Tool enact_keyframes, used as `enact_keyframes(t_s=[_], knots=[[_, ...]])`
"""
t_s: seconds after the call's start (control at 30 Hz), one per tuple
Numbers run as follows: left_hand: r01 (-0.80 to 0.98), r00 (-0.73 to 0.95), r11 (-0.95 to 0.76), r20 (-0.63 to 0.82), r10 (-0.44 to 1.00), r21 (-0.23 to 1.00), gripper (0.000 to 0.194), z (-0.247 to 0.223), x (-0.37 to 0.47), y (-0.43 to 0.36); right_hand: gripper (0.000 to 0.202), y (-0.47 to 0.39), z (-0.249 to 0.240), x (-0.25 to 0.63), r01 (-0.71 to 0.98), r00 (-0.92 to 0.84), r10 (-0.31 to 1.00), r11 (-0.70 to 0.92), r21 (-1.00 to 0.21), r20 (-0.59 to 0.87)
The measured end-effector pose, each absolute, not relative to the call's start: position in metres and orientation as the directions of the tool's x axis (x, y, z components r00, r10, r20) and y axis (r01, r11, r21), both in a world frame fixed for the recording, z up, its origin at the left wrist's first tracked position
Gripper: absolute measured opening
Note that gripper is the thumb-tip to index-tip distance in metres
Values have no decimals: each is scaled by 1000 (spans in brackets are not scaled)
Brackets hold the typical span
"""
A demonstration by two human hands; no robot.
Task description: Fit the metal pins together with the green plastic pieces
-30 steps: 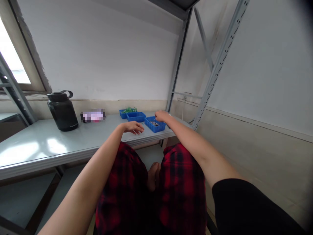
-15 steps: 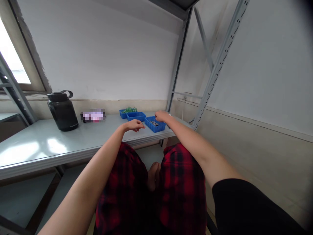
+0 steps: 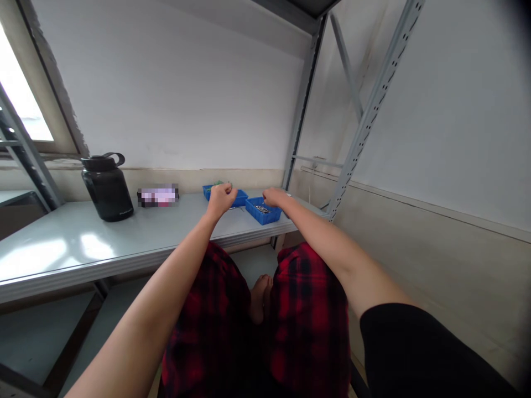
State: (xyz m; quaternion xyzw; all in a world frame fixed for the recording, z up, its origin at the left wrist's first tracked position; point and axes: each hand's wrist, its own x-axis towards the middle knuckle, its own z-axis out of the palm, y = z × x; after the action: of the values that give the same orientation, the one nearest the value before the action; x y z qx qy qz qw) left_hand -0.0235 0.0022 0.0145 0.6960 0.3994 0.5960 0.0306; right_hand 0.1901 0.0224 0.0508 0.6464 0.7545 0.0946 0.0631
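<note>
My left hand (image 3: 220, 200) is over the near side of the middle blue bin (image 3: 240, 198), fingers curled together; whatever they may hold is hidden. Behind it, the far blue bin (image 3: 206, 190) contains green pieces (image 3: 218, 183), partly covered by the hand. My right hand (image 3: 274, 196) is at the back right rim of the nearest blue bin (image 3: 265, 218), its fingers bent down and closed, their tips mostly hidden. Small metallic pieces (image 3: 262, 209) lie inside that bin.
A large black bottle (image 3: 108, 190) stands on the grey shelf table (image 3: 157, 226) to the left. Beside it lies a blurred-out item (image 3: 158, 195). A perforated metal upright (image 3: 367, 124) rises at the right, and the wall closes off the back.
My left hand has lifted from the tabletop beside the nearest bin and moved back and slightly left, in front of the middle bin. My right hand has stayed almost in place.
</note>
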Motion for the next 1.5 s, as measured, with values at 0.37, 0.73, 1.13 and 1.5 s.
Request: enact_keyframes(t_s=[0.37,0.73,1.13,1.5], knots=[[469,57,-791,880,471,393,45,16,-17,-6,31,22,50,190,961,-175,984,162,224,39],[550,22,-737,876,482,392,14,18,-27,-16,33,21,50,190,952,-200,979,186,242,35],[526,144,-814,918,370,245,35,14,-27,-6,32,23,48,192,959,-208,977,194,207,49],[603,193,-761,883,428,237,38,15,-12,-10,32,19,52,189,954,-213,976,201,223,33]])
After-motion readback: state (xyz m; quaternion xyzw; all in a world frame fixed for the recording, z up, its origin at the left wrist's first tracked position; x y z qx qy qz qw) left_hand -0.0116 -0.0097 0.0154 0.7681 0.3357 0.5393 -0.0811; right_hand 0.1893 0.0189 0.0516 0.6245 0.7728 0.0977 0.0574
